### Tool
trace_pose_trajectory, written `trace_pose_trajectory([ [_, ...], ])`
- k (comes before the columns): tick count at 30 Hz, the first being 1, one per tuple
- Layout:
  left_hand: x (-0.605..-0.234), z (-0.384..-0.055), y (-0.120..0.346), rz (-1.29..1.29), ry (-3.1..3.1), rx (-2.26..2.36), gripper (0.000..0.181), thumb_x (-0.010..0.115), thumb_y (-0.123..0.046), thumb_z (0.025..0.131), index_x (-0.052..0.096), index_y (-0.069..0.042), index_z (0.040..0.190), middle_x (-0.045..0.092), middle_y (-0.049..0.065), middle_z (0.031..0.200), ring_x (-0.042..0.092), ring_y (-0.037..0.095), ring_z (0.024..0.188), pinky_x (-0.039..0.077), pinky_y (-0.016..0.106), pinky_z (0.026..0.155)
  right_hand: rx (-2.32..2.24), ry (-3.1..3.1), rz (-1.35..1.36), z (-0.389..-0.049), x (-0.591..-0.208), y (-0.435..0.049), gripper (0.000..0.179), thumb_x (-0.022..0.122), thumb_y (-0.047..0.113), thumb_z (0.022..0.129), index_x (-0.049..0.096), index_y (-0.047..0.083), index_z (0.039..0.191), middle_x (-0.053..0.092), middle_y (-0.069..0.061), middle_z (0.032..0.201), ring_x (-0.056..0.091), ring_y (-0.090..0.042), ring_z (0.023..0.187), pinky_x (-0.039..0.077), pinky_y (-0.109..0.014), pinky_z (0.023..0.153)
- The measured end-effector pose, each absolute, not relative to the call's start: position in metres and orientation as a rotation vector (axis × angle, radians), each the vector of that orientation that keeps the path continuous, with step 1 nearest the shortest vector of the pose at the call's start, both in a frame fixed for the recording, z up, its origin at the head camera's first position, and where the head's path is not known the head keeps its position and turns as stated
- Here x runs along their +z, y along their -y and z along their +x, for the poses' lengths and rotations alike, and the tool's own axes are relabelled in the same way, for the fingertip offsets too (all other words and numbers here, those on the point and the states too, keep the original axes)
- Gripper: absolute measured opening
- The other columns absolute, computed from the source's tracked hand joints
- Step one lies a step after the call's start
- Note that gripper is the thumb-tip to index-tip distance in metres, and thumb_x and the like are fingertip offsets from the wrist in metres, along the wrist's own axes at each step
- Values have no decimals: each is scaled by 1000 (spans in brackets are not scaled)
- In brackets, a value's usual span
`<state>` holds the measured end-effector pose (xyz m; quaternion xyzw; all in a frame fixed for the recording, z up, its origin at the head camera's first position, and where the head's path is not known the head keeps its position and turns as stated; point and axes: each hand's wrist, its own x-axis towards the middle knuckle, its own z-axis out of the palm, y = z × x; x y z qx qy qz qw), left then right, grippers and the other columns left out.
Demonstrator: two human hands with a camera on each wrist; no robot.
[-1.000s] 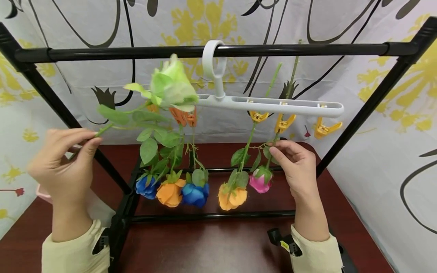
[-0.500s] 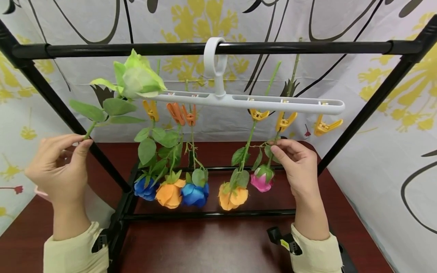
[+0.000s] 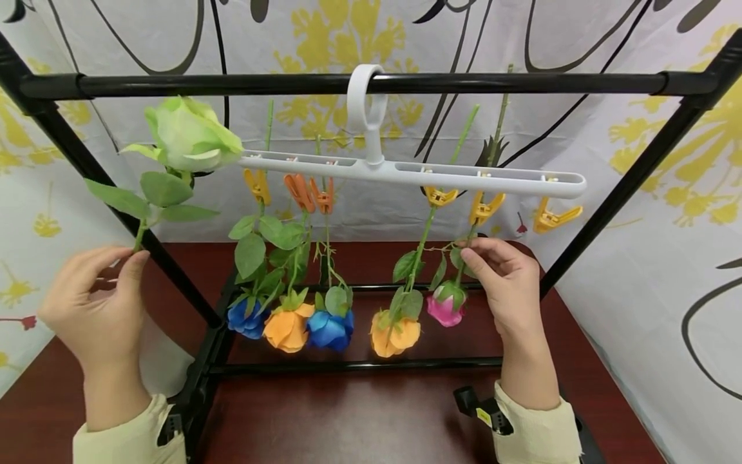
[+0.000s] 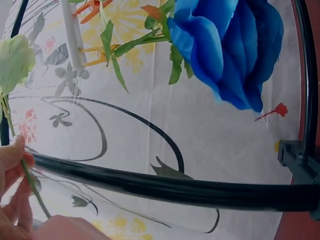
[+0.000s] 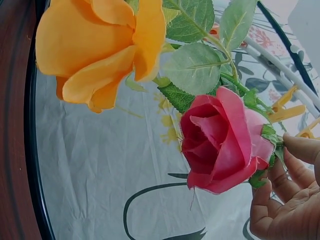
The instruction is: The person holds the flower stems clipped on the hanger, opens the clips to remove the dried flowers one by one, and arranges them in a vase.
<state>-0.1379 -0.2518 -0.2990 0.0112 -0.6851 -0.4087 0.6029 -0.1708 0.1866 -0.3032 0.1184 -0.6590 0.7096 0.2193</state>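
Upright at the left, a pale green artificial rose (image 3: 188, 135) has its stem pinched between the thumb and fingers of my left hand (image 3: 95, 303). The left wrist view shows the stem (image 4: 27, 177) running down past those fingers. With thumb and fingertips, my right hand (image 3: 507, 280) pinches the stem of a pink rose (image 3: 446, 304), which hangs head down from a yellow clip (image 3: 485, 207). That clip is on a white hanger (image 3: 464, 180). Beside the pink rose hangs an orange rose (image 3: 395, 334), large in the right wrist view.
A black rack bar (image 3: 232, 85) carries the hanger by its hook. Two blue roses, one of them (image 3: 330, 330) nearer the middle, and another orange rose (image 3: 288, 328) hang head down at left. An open yellow clip (image 3: 553, 218) hangs at the right end.
My left hand has drawn the green rose leftward and slightly down, away from the hanger, and its stem now stands more upright. My right hand stays on the pink rose's stem.
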Motion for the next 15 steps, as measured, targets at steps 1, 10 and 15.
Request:
trace_pose_trajectory([
  [1,-300,-136,254,45,1616,-932,23,84,-12,80,77,9,88,66,-28,88,56,-14,75,42,5,70,1962,1823,328,-171,-303,-186,5,70,1,90,73,2,95,75,4,90,66,-8,84,53,-18,73],
  [10,-309,-128,266,213,1797,-847,23,80,-18,85,79,4,90,62,-34,86,52,-24,70,42,-1,70,1941,1829,302,-169,-303,-185,5,70,2,90,72,0,95,75,3,90,67,-9,84,53,-18,73],
  [15,-309,-127,269,225,1895,-862,20,78,-15,86,78,6,89,54,-43,82,51,-26,68,42,-2,68,1923,1822,284,-167,-302,-185,5,72,1,89,72,0,94,75,3,89,67,-9,84,53,-18,73],
])
